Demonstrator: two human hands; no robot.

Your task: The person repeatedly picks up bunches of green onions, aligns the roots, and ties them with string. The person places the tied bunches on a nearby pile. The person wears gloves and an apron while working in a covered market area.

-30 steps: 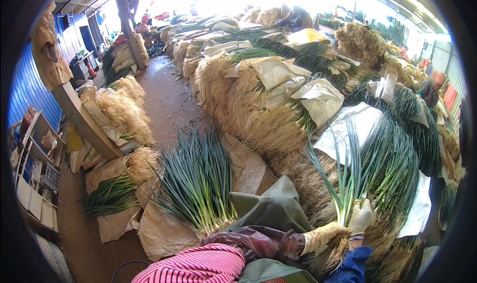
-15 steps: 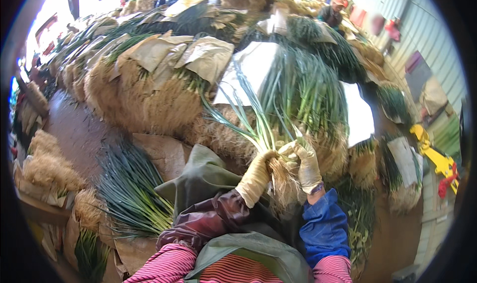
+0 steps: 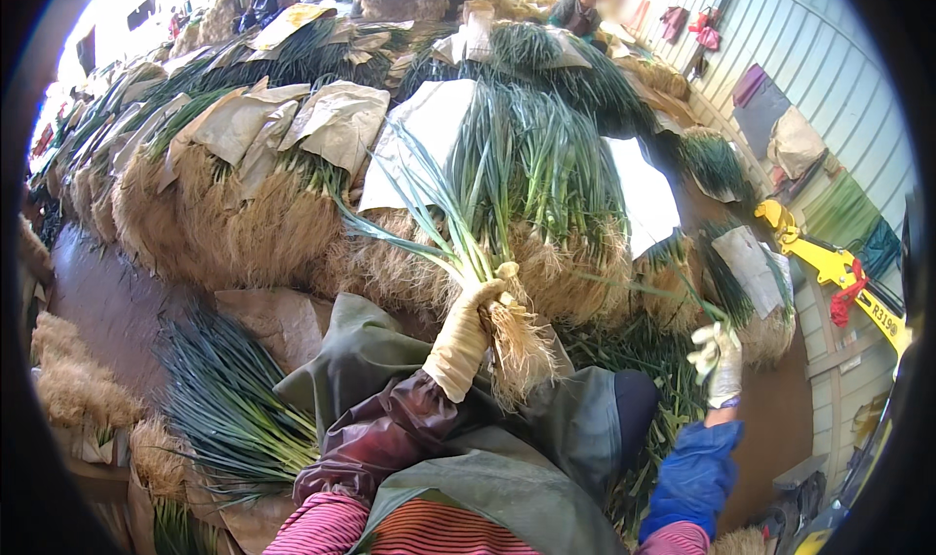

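Observation:
A small bunch of green onions (image 3: 515, 345) is gripped near the white stems in my gloved left hand (image 3: 460, 336), above my lap. Its leaves point up and left, and its pale roots hang down on the right. Out to the right, over scattered leaves, is my gloved right hand (image 3: 721, 365). A thin green onion leaf (image 3: 682, 280) trails up and left from its fingertips, and the fingers look partly curled. A dark green apron (image 3: 478, 487) covers my lap.
Large stacks of green onions (image 3: 575, 165) with shaggy roots stand ahead, some under paper sheets (image 3: 336, 116). A loose pile of green onions (image 3: 234, 399) lies at my left. Stripped leaves (image 3: 658, 360) cover the floor at right, near a yellow metal arm (image 3: 829, 262). Another person (image 3: 577, 14) sits far back.
My right hand has left the bunch and swung out to the right, with a leaf at its fingertips. My left hand still holds the bunch. The view has turned slightly right.

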